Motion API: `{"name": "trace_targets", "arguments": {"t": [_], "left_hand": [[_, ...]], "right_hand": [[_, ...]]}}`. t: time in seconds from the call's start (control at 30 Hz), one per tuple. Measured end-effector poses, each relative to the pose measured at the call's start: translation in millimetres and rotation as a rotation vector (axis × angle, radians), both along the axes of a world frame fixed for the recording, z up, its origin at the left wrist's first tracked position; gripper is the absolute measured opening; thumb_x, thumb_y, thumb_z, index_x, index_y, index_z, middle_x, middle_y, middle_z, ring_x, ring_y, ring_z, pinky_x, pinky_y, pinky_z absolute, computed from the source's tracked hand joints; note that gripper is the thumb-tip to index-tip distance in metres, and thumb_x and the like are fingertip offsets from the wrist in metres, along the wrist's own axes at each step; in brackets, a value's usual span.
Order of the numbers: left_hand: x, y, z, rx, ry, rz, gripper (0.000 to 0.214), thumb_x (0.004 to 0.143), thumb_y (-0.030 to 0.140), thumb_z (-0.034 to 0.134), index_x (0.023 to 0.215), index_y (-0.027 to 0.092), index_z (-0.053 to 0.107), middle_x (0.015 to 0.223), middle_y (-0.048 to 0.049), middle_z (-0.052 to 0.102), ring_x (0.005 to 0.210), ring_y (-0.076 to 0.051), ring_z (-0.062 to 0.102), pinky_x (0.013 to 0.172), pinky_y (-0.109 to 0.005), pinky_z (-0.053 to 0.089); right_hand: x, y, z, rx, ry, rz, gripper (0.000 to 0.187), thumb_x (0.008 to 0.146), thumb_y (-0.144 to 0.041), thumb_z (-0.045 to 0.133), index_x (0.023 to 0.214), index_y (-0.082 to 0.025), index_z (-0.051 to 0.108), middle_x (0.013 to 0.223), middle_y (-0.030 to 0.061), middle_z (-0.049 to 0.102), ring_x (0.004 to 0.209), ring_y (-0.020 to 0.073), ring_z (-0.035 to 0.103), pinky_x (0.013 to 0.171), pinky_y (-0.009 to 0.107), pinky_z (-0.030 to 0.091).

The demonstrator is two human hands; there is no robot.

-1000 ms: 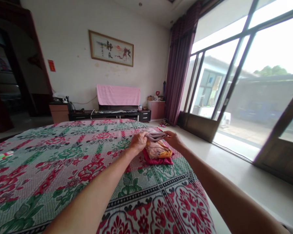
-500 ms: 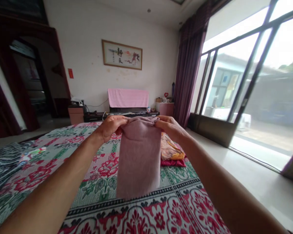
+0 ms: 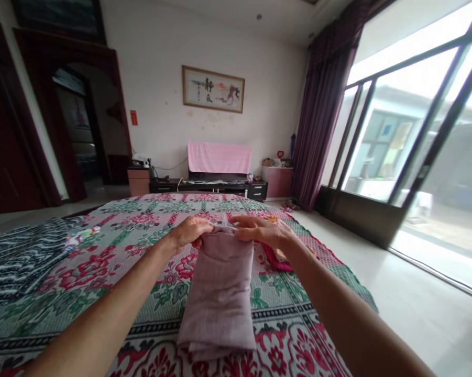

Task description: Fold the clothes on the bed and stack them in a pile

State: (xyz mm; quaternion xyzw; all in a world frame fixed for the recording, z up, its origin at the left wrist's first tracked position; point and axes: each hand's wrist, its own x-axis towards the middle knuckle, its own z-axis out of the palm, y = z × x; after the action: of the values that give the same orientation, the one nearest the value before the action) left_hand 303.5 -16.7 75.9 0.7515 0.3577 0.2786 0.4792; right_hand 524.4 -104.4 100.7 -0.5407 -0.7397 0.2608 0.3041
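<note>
The right hand (image 3: 262, 230) blocks most of my view of the folded red-and-yellow cloth pile (image 3: 276, 257). The left edge cuts off a black-and-white striped fabric (image 3: 27, 256). I can't read the smallest writing in the gold-framed wall picture (image 3: 213, 89), and the yard (image 3: 448, 222) outside looks blurred to me.

Both forearms (image 3: 118, 302) were bare, broadening toward the frame's lower edge. The left hand (image 3: 190, 231) and right hand (image 3: 266, 232) were bare too.

Free room beyond mauve cloth (image 3: 222, 293)
</note>
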Motion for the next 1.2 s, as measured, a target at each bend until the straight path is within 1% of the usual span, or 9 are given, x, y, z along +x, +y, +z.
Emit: {"name": "trace_targets", "arguments": {"t": [0.07,0.17,0.37,0.53,0.7,0.77,0.9,1.0,1.2], "left_hand": [[2,-1,1.9,0.017,0.015,0.000,0.022,0.066,0.034,0.054,0.069,0.014,0.062,0.047,0.0044,0.047,0.039,-0.008,0.041,0.040,-0.021,0.028],[1,-2,0.5,0.039,0.001,0.006,0.027,0.069,0.038,0.056,0.076,0.013,0.065,0.048,0.0044,0.048,0.041,-0.008,0.042,0.042,-0.021,0.030],[-24,0,-25.1,0.049,0.010,0.078,0.046,0.072,0.055,0.057,0.092,0.015,0.066,0.068,0.0010,0.059,0.055,-0.010,0.050,0.046,-0.020,0.031],[-47,1,-69.6,-0.050,0.029,0.134,0.056,0.069,0.055,0.062,0.109,0.015,0.063,0.097,-0.0073,0.068,0.084,-0.019,0.062,0.059,-0.023,0.044],[-60,-3,-102.9,-0.073,0.014,0.210,0.071,0.069,0.049,0.065,0.127,0.012,0.051,0.100,-0.0098,0.070,0.089,-0.020,0.064,0.076,-0.029,0.048],[-65,-3,-108.1,-0.040,0.021,0.217,0.061,0.069,0.048,0.063,0.118,0.012,0.059,0.096,-0.0086,0.071,0.084,-0.019,0.065,0.073,-0.028,0.048],[-74,-3,-110.9,0.016,0.050,0.182,0.039,0.073,0.048,0.058,0.093,0.016,0.068,0.083,-0.0038,0.070,0.072,-0.018,0.062,0.063,-0.027,0.046],[-78,-5,-112.6,0.041,0.052,0.091,0.037,0.069,0.046,0.063,0.091,0.017,0.067,0.081,-0.0026,0.068,0.076,-0.017,0.061,0.068,-0.026,0.046],[-74,-12,-112.7,0.148,0.170,0.054,0.042,0.065,0.046,0.067,0.093,0.015,0.064,0.069,0.0011,0.060,0.065,-0.013,0.053,0.060,-0.023,0.040]], "right_hand": [[-7,7,7.9,0.002,-0.094,0.082,0.044,0.071,-0.041,0.065,0.112,-0.024,0.065,0.107,0.0030,0.066,0.090,0.0182,0.058,0.074,0.027,0.044],[-19,20,8.5,0.056,-0.275,0.078,0.024,0.070,-0.033,0.063,0.089,-0.019,0.071,0.077,-0.0010,0.065,0.068,0.0129,0.054,0.058,0.022,0.039],[-32,45,-16.5,0.239,-0.341,-0.031,0.015,0.073,-0.024,0.056,0.075,-0.015,0.069,0.056,-0.0049,0.051,0.055,0.0074,0.044,0.052,0.019,0.029],[-39,83,-37.1,0.386,-0.268,-0.254,0.018,0.078,-0.029,0.054,0.077,-0.017,0.067,0.069,-0.0002,0.062,0.065,0.0118,0.051,0.062,0.022,0.036],[-43,114,-60.0,0.402,-0.283,-0.550,0.035,0.078,-0.028,0.056,0.111,-0.021,0.064,0.112,0.0083,0.063,0.096,0.0227,0.058,0.084,0.035,0.041],[-47,113,-71.1,0.401,-0.252,-0.497,0.033,0.077,-0.023,0.055,0.109,-0.019,0.065,0.113,0.0092,0.064,0.096,0.0214,0.059,0.086,0.034,0.042],[-62,86,-87.2,0.359,-0.202,-0.170,0.017,0.077,-0.020,0.054,0.082,-0.017,0.071,0.084,0.0047,0.069,0.075,0.0146,0.061,0.072,0.025,0.045],[-73,60,-91.0,0.308,-0.203,0.029,0.015,0.075,-0.023,0.057,0.074,-0.016,0.070,0.071,0.0022,0.067,0.065,0.0124,0.058,0.063,0.022,0.043],[-84,38,-103.3,0.154,-0.265,0.155,0.014,0.071,-0.027,0.061,0.073,-0.017,0.070,0.068,0.0004,0.067,0.058,0.0094,0.053,0.053,0.020,0.035]]}}
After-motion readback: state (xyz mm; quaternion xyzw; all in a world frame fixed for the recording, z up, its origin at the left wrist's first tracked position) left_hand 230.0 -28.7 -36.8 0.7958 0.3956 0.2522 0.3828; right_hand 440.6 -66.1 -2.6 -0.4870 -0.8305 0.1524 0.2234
